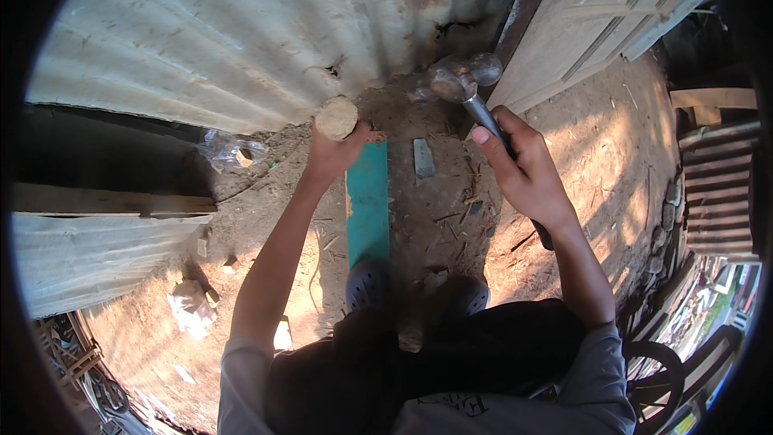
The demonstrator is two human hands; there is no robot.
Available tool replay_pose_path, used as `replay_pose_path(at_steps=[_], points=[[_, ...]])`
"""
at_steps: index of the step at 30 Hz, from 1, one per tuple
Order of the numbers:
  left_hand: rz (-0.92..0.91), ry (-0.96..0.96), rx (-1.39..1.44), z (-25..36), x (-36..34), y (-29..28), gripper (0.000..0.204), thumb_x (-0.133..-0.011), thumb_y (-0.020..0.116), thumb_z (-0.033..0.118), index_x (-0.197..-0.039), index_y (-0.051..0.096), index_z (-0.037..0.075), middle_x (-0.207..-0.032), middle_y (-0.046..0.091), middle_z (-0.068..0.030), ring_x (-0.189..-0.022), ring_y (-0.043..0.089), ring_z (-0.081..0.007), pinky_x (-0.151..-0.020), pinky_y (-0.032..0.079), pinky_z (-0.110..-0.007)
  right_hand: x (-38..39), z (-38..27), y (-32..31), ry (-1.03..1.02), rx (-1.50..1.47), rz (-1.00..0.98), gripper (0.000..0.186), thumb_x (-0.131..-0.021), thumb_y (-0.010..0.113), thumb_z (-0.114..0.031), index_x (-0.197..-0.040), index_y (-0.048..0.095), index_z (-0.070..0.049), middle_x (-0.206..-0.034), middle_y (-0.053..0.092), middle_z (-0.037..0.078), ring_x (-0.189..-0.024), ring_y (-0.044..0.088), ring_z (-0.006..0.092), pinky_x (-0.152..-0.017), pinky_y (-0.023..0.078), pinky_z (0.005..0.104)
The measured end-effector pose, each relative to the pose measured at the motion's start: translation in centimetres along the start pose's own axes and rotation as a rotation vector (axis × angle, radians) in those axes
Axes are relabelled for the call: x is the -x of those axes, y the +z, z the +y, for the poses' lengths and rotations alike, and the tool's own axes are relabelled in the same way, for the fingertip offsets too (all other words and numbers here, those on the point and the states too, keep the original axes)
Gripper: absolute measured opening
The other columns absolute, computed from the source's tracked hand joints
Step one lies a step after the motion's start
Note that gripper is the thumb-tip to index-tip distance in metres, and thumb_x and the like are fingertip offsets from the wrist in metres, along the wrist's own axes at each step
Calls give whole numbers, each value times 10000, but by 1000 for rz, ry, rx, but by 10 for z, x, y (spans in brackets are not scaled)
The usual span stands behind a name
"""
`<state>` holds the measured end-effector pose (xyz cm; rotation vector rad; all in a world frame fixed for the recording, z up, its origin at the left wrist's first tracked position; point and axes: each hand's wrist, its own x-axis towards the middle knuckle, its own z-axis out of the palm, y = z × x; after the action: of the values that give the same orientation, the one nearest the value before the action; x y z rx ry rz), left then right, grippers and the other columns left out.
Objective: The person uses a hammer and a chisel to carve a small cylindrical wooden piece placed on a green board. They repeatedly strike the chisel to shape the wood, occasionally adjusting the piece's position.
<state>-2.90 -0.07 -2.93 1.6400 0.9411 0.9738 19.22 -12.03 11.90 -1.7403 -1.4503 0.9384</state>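
My left hand (332, 153) is closed around a round wooden piece (336, 118); only its pale, rough end faces up, and its lower part is hidden by the hand. Close beneath that hand lies the far end of a green-painted board (367, 193), whose near end runs to my left shoe (369, 283). I cannot tell whether the wooden piece touches the board. In my right hand (527, 165) is a hammer (460, 80), gripped along its handle, with the metal head raised up and to the left, slightly blurred.
Corrugated metal sheeting (233, 24) rises ahead, meeting a panelled wooden door (596, 16) at the right. A small grey flat piece (423, 159) lies on the dirt among wood chips. Clear plastic (229, 150) is at the left; stacked corrugated pieces (719, 189) stand far right.
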Motion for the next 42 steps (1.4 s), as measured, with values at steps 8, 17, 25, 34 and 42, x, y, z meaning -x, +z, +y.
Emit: replay_pose_path(at_steps=[8, 17, 25, 34, 42], points=[[16, -71, 18, -11, -4, -3, 156, -792, 548, -71, -827, 466, 58, -695, 484, 23, -625, 476, -61, -533, 396, -235, -2, 1, 0, 17, 20, -15, 257, -949, 552, -232, -852, 509, 2, -585, 475, 91, -521, 466, 151, -488, 364, 327], [23, -62, 40, -14, -5, -4, 148, -792, 547, -67, -836, 473, 53, -713, 520, 6, -634, 498, -69, -539, 408, -233, -2, -1, 1, 19, 22, -19, 253, -948, 554, -228, -850, 510, 1, -583, 473, 87, -522, 458, 146, -489, 361, 322], [34, -79, 0, -7, -6, -3, 145, -783, 557, -63, -839, 487, 51, -701, 519, 8, -631, 502, -67, -537, 411, -238, -1, -2, 3, 13, 18, -17, 229, -946, 556, -217, -890, 526, 4, -585, 470, 84, -521, 451, 143, -488, 358, 320], [31, -138, 3, -7, -8, -2, 86, -801, 584, -6, -847, 533, 45, -704, 541, 2, -651, 517, -72, -573, 434, -241, -2, -4, 5, -6, 8, -24, 230, -949, 552, -221, -886, 520, -2, -586, 472, 79, -517, 450, 142, -481, 356, 314], [49, -311, 132, 9, -9, 8, 47, -798, 611, 49, -826, 573, 44, -741, 573, 8, -680, 532, -74, -605, 446, -258, -16, -31, 1, -103, -75, 133, 302, -977, 499, -293, -872, 514, -10, -571, 428, 31, -517, 414, 104, -477, 336, 281]])
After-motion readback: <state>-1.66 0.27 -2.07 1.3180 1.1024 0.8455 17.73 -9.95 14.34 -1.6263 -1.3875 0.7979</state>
